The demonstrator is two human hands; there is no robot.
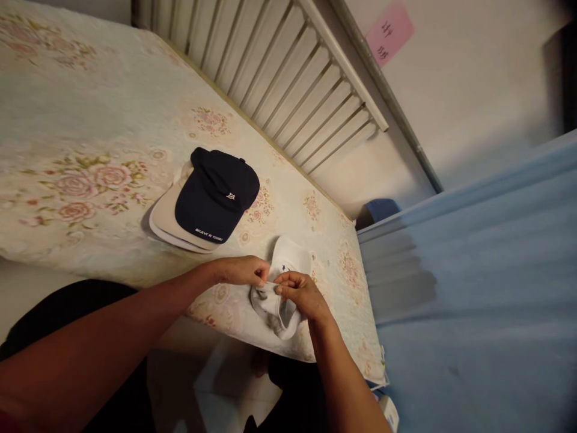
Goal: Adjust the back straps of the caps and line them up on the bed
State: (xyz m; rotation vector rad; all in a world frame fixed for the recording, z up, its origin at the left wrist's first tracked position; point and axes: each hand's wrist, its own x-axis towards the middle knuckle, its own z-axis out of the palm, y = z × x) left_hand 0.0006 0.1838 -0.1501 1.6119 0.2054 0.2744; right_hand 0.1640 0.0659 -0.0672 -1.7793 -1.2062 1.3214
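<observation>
A white cap [288,255] lies upside down near the front edge of a flowered mattress [90,120]. My left hand [243,270] and my right hand [300,293] both pinch the cap's back strap, fingers closed on it. Farther back on the mattress a navy cap [216,195] with white lettering sits on top of a stack of light-coloured caps [164,219].
A white slatted headboard [288,66] runs along the mattress's far side. A pink note [390,30] is stuck on the wall. A blue sheet [487,288] covers the right side. A small blue object [381,210] sits in the gap.
</observation>
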